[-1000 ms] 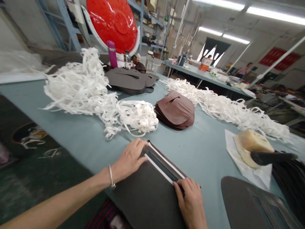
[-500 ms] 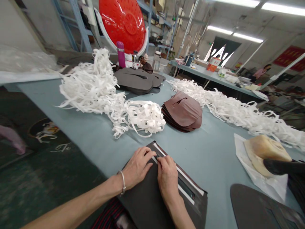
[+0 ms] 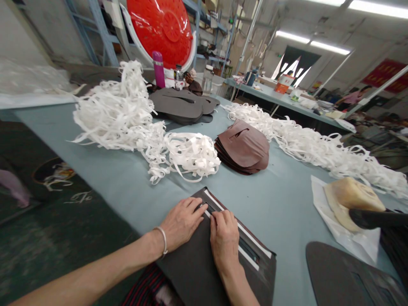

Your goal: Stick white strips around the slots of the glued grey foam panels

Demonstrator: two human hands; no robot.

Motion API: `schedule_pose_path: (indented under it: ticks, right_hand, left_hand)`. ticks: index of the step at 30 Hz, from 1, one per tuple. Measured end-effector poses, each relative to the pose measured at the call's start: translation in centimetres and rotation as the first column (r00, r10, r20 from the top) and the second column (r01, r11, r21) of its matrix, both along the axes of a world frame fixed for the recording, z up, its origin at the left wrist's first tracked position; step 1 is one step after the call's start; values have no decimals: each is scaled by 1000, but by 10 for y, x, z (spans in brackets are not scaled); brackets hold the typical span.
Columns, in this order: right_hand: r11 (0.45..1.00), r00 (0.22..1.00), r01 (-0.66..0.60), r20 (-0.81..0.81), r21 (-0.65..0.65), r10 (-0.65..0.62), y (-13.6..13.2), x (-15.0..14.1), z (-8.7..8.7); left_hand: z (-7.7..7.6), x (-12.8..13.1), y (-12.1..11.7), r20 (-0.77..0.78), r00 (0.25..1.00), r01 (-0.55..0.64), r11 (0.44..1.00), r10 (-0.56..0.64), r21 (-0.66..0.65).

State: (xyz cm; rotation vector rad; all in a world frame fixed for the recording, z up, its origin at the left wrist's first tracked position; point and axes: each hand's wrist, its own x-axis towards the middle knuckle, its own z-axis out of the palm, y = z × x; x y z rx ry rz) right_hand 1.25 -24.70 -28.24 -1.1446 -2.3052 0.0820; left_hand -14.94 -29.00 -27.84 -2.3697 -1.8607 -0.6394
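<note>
A dark grey flat panel [image 3: 191,263] lies at the table's near edge, with a long slot [image 3: 248,250] through it. White strips run along both sides of the slot; the outer white strip [image 3: 255,240] lies nearer the panel's far edge. My left hand [image 3: 181,223], wearing a bangle, rests on the panel's upper left with fingers spread over the slot's end. Close beside it, my right hand [image 3: 225,238] has its fingers curled and pressed on the inner white strip [image 3: 249,257]. Its fingertips are partly hidden.
White ribbon heaps [image 3: 117,114] and a stack of brown pieces [image 3: 244,146] lie beyond the panel. More grey pieces [image 3: 175,104] are farther back. At right are a yellowish block [image 3: 353,197] on white paper, a black handle [image 3: 379,219] and another grey piece [image 3: 338,272].
My left fingers have shifted slightly away from my right hand, toward the slot's upper left end. My right hand stays nearly in place on the inner strip. The view has shifted a little.
</note>
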Motion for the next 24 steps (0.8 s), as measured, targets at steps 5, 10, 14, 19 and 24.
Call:
schedule_pose_path:
  ticks: [5, 10, 14, 19, 24]
  right_hand:
    - [1000, 1000, 26, 13, -6, -26, 0, -8, -3]
    - [996, 995, 91, 44, 12, -92, 5, -29, 0]
    - [999, 995, 39, 91, -28, -36, -6, 7, 2]
    - [999, 997, -29, 68, -37, 31, -27, 93, -2]
    - [999, 995, 45, 88, -11, -44, -22, 94, -5]
  left_hand:
    - [4, -6, 6, -77, 996, 44, 999, -45, -3]
    - [9, -24, 18, -162, 986, 47, 999, -49, -17]
    - [4, -29, 19, -128, 991, 26, 1000, -28, -14]
    - [-5, -27, 18, -53, 998, 18, 1000, -18, 10]
    - [-6, -29, 16, -21, 1000, -6, 1000, 6, -8]
